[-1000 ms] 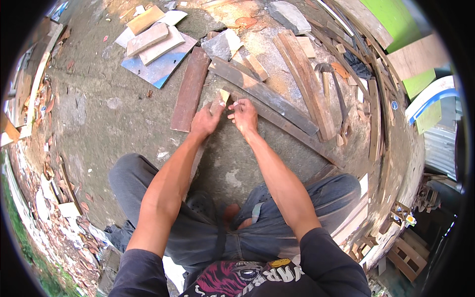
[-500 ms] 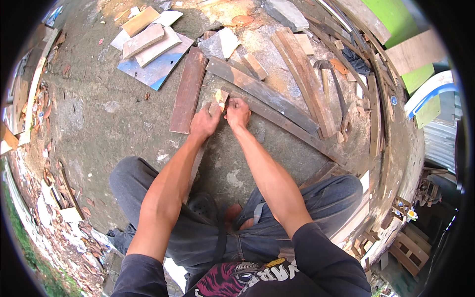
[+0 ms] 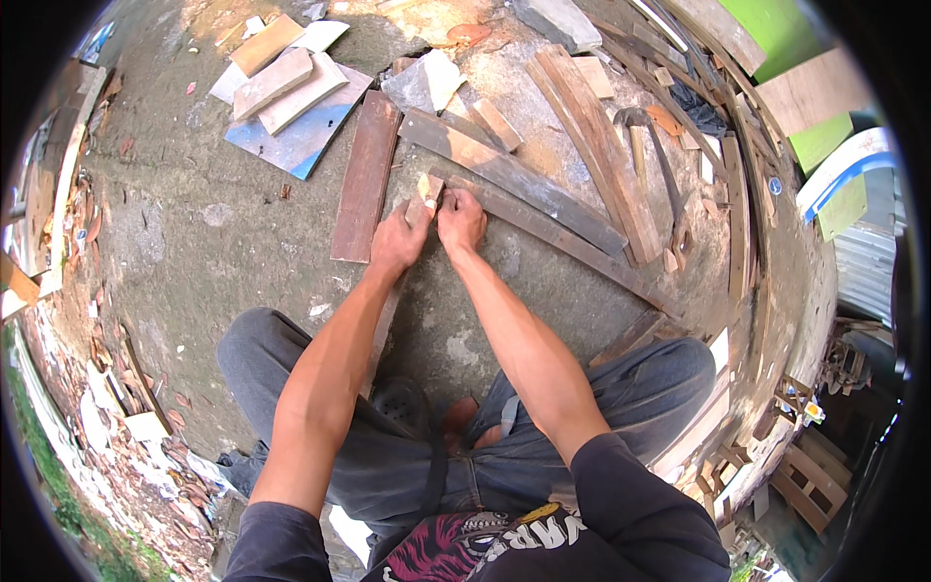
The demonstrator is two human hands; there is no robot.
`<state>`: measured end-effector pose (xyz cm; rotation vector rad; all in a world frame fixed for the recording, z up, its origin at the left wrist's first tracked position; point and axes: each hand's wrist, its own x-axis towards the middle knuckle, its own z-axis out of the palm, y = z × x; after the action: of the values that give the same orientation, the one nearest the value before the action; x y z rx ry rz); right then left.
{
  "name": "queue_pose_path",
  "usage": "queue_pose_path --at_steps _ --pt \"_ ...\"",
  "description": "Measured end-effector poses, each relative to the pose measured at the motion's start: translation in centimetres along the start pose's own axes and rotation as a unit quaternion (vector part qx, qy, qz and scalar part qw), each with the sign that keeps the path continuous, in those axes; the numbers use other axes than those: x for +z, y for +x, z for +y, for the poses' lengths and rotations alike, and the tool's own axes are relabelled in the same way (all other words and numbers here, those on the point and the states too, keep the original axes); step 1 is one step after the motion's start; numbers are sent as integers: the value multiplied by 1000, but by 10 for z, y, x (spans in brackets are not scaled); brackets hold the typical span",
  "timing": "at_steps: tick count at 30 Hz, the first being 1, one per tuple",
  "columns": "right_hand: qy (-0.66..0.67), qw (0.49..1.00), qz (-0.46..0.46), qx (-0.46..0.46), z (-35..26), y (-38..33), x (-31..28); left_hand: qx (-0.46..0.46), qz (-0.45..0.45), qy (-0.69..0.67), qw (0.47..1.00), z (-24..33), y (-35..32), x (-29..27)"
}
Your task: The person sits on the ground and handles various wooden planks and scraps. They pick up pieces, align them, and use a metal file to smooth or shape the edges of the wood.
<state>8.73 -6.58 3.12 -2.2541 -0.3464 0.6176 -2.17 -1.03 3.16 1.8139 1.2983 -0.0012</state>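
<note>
My left hand point(image 3: 401, 239) is closed around a narrow wooden strip point(image 3: 425, 188), whose pale end sticks out past the fingers. Below that hand the strip runs back toward my knees. Close beside the strip's far end, my right hand point(image 3: 462, 220) has its fingers curled in a pinch; whatever is between them is too small or hidden to tell. A long dark batten point(image 3: 572, 254) slants away to the right from near my right hand. Just left of my left hand lies a reddish-brown board point(image 3: 365, 184) on the concrete.
Beyond the hands rests a grey weathered plank point(image 3: 514, 179). Further right are brown planks point(image 3: 601, 155) and a hammer point(image 3: 637, 145). Wood offcuts point(image 3: 291, 92) are stacked on a blue-and-white panel point(image 3: 291, 145) at the far left. Scrap wood lines the right side.
My right hand has shifted slightly, its fingers now higher against the strip's end. The left hand keeps its grip, and the view has moved a little.
</note>
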Motion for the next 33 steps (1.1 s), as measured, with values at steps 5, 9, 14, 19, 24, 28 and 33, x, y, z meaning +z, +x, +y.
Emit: queue_pose_path --at_steps 5,9,14,19,24,28,33 --pt "-43 999 -6 -21 -4 4 -2 -2 -9 -4 1000 6 -2 -3" --pt "-115 989 -73 -62 -12 7 -14 -8 -13 0 1000 4 -2 -3" --pt "-202 948 -141 -200 -8 18 -26 19 3 -14 1000 -3 0 1" --pt "-345 846 -323 -245 19 15 -45 6 -17 -21 1000 6 -3 0" --pt "-128 972 -173 -95 48 -30 -30 9 7 -10 1000 -9 2 0" --pt "259 920 -183 231 45 -16 -26 -8 -4 -13 1000 7 -2 -2" --pt "382 866 -130 295 25 -30 -16 -1 4 -16 1000 14 -9 -8"
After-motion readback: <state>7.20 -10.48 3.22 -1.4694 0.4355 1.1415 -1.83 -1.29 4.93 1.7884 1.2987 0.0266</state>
